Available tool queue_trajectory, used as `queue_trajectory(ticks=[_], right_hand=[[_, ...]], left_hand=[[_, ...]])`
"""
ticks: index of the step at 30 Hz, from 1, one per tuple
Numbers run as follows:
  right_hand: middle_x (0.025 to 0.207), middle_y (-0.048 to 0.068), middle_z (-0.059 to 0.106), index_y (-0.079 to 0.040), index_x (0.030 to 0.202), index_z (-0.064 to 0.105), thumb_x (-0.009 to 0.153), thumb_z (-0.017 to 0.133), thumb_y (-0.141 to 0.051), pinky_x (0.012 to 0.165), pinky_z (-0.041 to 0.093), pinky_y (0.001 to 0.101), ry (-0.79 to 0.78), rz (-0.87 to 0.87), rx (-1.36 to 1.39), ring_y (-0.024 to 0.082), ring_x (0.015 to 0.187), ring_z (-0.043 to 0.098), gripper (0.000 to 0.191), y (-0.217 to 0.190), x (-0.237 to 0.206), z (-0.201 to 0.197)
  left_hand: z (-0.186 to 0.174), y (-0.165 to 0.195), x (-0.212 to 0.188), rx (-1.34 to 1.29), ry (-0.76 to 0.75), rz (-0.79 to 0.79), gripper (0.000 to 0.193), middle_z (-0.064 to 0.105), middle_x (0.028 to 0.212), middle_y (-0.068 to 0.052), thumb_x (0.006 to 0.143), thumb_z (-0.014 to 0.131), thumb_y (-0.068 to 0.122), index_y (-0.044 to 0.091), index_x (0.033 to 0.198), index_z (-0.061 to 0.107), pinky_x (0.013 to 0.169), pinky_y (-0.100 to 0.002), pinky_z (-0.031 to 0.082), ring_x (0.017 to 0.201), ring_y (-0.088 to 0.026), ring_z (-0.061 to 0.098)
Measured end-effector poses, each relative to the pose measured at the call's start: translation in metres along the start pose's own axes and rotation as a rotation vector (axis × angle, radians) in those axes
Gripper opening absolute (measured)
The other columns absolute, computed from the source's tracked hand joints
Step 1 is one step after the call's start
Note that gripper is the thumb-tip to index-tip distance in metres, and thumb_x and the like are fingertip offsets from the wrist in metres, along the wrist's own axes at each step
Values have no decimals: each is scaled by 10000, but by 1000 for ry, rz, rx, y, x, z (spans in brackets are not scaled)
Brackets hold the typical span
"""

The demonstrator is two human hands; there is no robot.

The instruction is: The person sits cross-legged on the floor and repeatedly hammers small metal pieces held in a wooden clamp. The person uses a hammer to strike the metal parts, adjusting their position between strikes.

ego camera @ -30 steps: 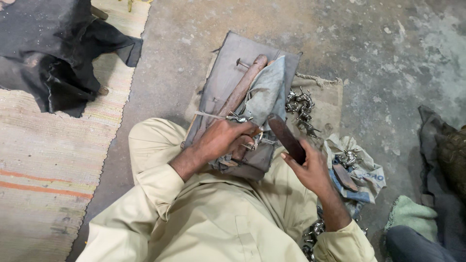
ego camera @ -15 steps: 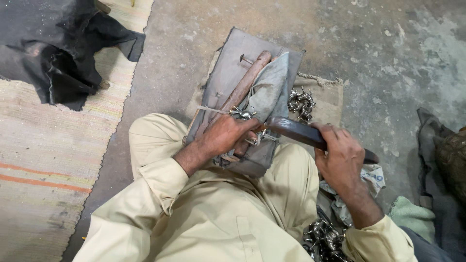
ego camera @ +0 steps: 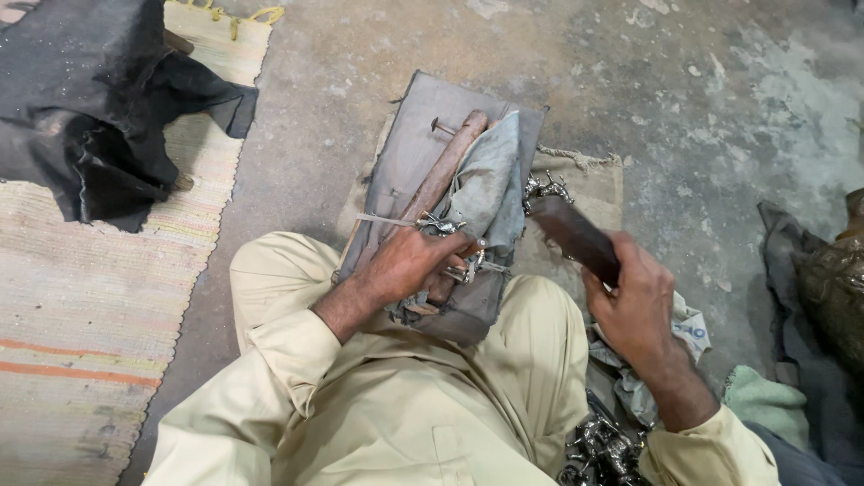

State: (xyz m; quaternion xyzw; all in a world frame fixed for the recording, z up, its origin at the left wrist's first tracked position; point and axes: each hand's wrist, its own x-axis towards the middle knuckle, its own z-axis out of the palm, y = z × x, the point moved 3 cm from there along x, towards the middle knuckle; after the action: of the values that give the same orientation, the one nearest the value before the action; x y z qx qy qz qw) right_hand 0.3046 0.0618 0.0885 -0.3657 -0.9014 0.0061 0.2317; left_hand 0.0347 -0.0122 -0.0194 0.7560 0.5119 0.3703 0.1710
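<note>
Left hand (ego camera: 409, 265) pinches a small metal fitting (ego camera: 443, 225) against the wooden block (ego camera: 441, 180). Right hand (ego camera: 634, 301), closed round a dark flat tool (ego camera: 576, 236), holds it just right of the fitting. Judged step: working the fitting; tool must meet it squarely.

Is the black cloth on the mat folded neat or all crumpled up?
Crumpled. The black cloth lies in a loose heap with uneven folds, one corner flopping off the striped mat onto the floor.
</note>
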Motion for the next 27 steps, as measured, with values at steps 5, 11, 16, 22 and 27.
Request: queue_trajectory(ticks=[5, 11, 16, 22, 27], right_hand=[[1008, 139, 693, -97, 1209, 675, 759, 740, -28, 836, 530, 473, -27, -43, -92, 352, 960, 676, 460, -4, -4, 4], [984, 118, 700, -104, 1175, 684, 760, 755, -25, 800, 530, 469, -94, -45, -238, 346, 928, 684, 429, -1, -5, 7], [1035, 137, 702, -71, 1140, 666, 737, 749, -42, 817, 529, 468, -34, -46, -145, 349, 931, 678, 413, -1, -5, 8], [1039, 130, 698, -80, 1163, 678, 721, 749, -28, 816, 518, 463, 20, -91, -164, 345, 950, 680, 450, -9, -7, 5], [1001, 102, 668, -98, 1174, 681, 754, 734, -29, 850, 512, 450, 33, -53, -76, 326, 958, 664, 429, -13, -7, -1]], left_hand=[[0, 4, -4, 50, 7, 76, 420, 808, 889, -30, 861, 718, 100, 169, 1262, 614, 663, -385, 601, 784, -254, 776], [-2, 5, -4, 38, 28, 15, 315, 804, 899, -22, 903, 753, 160, 152, 1191, 626, 634, -365, 587, 766, -204, 780], [-5, 6, -5, 18, 59, 48, 355, 800, 918, -26, 880, 718, 145, 143, 1222, 625, 631, -368, 589, 775, -218, 778], [-1, 3, -9, 150, 33, 116, 296, 775, 891, -52, 932, 690, 148, 155, 1224, 644, 657, -378, 593, 783, -233, 768], [5, 1, -15, 188, 84, 204, 318, 766, 913, -55, 936, 696, 174, 130, 1245, 635, 663, -381, 586, 808, -224, 766]])
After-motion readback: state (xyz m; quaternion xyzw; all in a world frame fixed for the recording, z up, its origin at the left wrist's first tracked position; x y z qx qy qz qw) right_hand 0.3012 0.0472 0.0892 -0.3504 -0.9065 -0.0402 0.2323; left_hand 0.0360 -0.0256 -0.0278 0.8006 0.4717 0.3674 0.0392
